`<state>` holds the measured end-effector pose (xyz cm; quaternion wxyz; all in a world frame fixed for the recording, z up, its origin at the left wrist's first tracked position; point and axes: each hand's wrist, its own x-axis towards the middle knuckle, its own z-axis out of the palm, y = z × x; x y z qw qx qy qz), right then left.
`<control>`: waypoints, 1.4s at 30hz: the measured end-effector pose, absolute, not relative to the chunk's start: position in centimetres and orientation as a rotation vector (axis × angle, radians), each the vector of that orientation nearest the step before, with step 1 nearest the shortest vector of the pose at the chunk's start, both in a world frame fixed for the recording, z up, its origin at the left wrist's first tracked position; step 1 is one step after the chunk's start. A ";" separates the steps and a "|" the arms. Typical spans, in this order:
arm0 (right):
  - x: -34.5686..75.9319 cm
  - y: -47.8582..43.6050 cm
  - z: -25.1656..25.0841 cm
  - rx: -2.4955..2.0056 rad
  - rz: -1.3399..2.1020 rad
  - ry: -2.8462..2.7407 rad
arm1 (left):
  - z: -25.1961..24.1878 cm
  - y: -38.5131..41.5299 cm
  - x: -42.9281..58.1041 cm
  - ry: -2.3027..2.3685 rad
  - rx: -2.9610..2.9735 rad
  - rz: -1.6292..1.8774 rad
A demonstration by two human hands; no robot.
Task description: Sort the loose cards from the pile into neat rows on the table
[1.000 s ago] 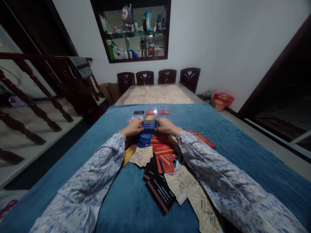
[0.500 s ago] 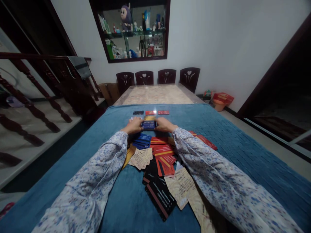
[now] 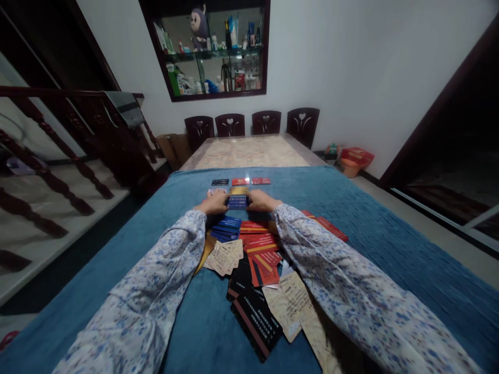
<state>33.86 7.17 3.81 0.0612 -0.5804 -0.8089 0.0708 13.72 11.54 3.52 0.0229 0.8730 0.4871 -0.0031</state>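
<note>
A dark blue card (image 3: 237, 202) lies between my two hands, just in front of a gold card (image 3: 239, 191). My left hand (image 3: 214, 201) grips its left edge, and the fingers of my right hand (image 3: 262, 200) close on the right edge. Whether it is one card or a small stack I cannot tell. Behind them a black card (image 3: 220, 182), a red card (image 3: 240, 182) and another red card (image 3: 261, 181) form a row. A pale card, partly hidden, shows behind my left fingers.
Nearer me lie loose piles of blue cards (image 3: 226, 227), red cards (image 3: 262, 242), beige cards (image 3: 225, 256) and black cards (image 3: 257, 321). More red cards (image 3: 331, 229) are right of my right sleeve. A blue cloth (image 3: 148, 249) covers the near table; chairs (image 3: 266, 123) stand beyond.
Both hands keep hold of the dark blue card, which has barely moved and seems to lie slightly flatter. The whole view has shifted a little.
</note>
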 end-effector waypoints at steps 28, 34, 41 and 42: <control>33.4 8.3 4.0 -1.749 0.347 -2.452 | 4.2 11.6 14.3 1.534 2.729 -0.153; 33.3 8.4 4.1 -1.781 0.365 -2.462 | 4.1 11.9 14.2 1.517 2.758 -0.189; 33.2 8.3 4.5 -1.787 0.467 -2.446 | 4.1 12.2 14.3 1.524 2.757 -0.243; 33.2 8.3 4.6 -1.788 0.470 -2.439 | 4.0 12.2 14.3 1.523 2.757 -0.241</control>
